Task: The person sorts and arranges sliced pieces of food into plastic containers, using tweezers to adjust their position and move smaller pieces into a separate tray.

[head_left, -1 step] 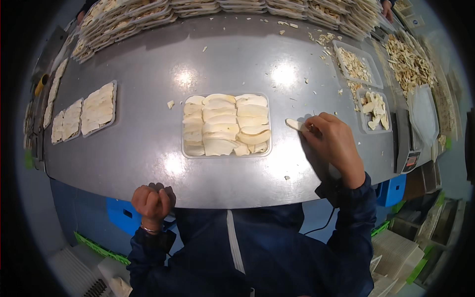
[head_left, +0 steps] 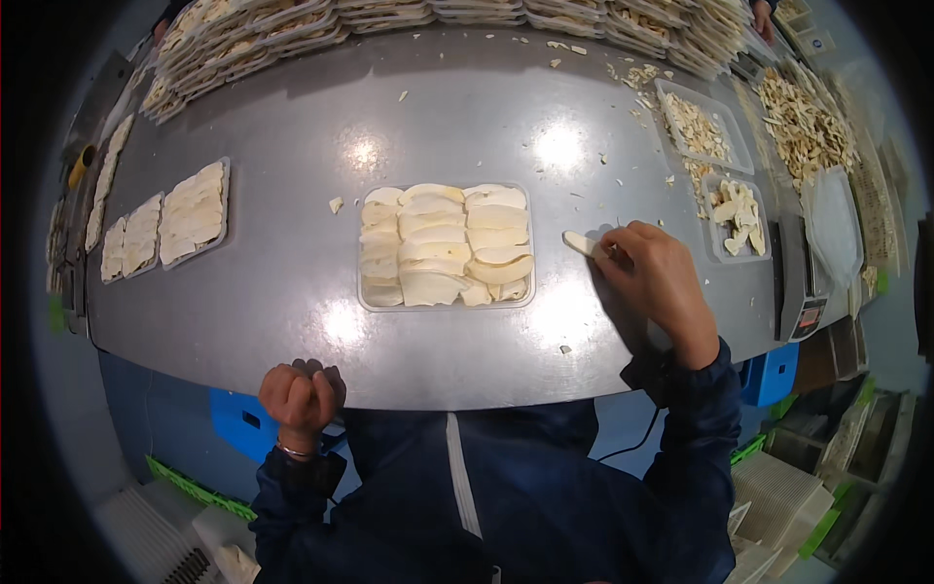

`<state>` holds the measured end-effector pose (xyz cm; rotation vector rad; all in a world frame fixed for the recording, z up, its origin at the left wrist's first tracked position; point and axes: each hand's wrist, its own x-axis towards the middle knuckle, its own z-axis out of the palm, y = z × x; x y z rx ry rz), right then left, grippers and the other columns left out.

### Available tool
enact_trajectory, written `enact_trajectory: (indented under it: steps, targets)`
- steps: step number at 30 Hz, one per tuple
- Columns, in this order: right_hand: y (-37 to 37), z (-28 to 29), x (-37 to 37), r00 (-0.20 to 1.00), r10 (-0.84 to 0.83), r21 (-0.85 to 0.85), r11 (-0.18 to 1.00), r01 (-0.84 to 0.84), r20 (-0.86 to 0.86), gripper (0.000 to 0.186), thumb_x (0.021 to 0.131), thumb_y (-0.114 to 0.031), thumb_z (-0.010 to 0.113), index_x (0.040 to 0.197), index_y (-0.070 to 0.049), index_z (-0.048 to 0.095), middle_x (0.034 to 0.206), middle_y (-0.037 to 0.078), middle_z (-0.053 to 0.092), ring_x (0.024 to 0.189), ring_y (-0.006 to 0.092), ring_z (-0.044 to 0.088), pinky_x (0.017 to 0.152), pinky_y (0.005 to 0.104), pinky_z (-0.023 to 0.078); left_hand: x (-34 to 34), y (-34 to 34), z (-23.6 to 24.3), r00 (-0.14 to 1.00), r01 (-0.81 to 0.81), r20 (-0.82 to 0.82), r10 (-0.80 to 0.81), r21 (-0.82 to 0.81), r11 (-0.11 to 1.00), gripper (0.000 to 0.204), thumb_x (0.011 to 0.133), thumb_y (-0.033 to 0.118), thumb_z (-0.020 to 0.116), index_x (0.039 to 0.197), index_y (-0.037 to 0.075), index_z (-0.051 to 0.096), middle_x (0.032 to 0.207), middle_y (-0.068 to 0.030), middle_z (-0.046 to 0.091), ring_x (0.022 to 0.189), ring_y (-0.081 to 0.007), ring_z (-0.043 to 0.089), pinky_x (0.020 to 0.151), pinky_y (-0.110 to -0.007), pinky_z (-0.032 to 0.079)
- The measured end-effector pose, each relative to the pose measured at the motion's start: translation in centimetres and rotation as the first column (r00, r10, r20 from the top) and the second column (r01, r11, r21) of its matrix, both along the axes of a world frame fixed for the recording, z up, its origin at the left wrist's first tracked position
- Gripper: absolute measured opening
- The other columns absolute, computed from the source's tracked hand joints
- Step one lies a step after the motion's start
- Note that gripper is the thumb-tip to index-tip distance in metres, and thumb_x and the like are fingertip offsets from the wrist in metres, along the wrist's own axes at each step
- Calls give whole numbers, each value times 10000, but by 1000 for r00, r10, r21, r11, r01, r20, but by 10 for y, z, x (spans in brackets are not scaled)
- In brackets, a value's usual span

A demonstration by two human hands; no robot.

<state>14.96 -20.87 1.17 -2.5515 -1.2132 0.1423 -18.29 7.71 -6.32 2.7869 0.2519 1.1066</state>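
Between the thumb and fingertips of my right hand [head_left: 666, 282] is a thin, pale slice [head_left: 581, 242], which looks like dried mushroom. It is held low at the table, right of a clear plastic tray [head_left: 447, 309]. Overlapping cream-coloured slices [head_left: 433, 236] fill that tray in three columns; one curved slice with a darker edge lies at the lower right. My left hand [head_left: 300, 397] is curled into a loose fist at the table's near edge, with nothing visible in it.
Filled trays [head_left: 195, 214] line the left. Stacked trays [head_left: 389, 15] cross the far side, with another person's hand [head_left: 762, 19] beyond. At right are a small tub of pieces [head_left: 736, 219], a tray of fragments [head_left: 699, 127] and a scale [head_left: 803, 282]. Crumbs dot the steel table [head_left: 292, 263].
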Motion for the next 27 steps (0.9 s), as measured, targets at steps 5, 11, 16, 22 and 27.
enact_trajectory:
  steps: [5,11,16,22,27]
  targets:
    - [2,-2,4,997,66,-37,997,-65,35,124,804,-163,717,865,-63,676,701,92,654,613,307,629,578,399,505,1,2,3,1000,8,17,-8,37,999,324,687,-4,641,599,97,346,551,-70,430,452,-248,404,425,-331,327]
    - [23,27,-31,960,263,58,961,-269,91,155,798,-163,731,881,-60,650,661,89,634,578,257,636,506,369,494,-4,4,2,1000,26,-15,-26,-8,1000,310,689,-19,641,617,91,361,562,-60,428,471,-240,415,436,-337,324]
    - [46,22,-51,846,464,-74,884,-462,262,190,837,-200,710,897,-42,622,650,55,604,611,200,638,511,324,507,-5,4,0,999,46,19,-45,-64,997,345,686,-18,648,613,95,330,565,-63,417,447,-232,380,420,-338,298]
    - [53,19,-56,817,495,-124,868,-481,296,193,850,-201,702,884,-40,601,634,36,572,595,178,613,493,310,499,-7,4,-1,998,61,21,-60,-54,997,352,683,-21,645,632,101,319,563,-58,385,448,-228,379,420,-331,300]
    - [53,16,-56,821,486,-147,874,-464,301,212,847,-202,707,910,-37,590,648,37,570,587,179,603,483,312,491,-10,3,-2,999,36,-9,-36,-60,998,358,652,-4,691,585,108,358,574,-46,445,472,-230,470,448,-332,368]
